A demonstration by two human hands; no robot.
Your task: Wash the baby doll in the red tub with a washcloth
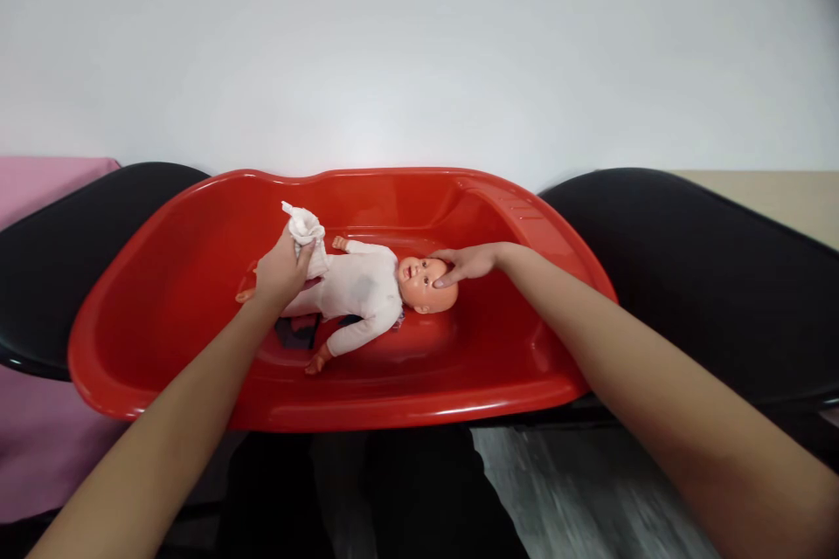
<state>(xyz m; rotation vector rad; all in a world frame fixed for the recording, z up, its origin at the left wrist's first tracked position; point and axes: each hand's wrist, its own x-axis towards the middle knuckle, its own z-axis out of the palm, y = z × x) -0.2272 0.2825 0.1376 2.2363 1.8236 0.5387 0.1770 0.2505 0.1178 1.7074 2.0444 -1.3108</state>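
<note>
A doll (359, 286) in white is laid on its back inside a red tub (163, 297), head to the right. A white cloth (305, 227) is gripped in the left hand (283, 269), which is closed around it and pressed at the doll's legs. The doll's head is steadied by the right hand (467, 263), fingers (440, 255) spread open over the face. The tub is flanked by black chairs (688, 262).
</note>
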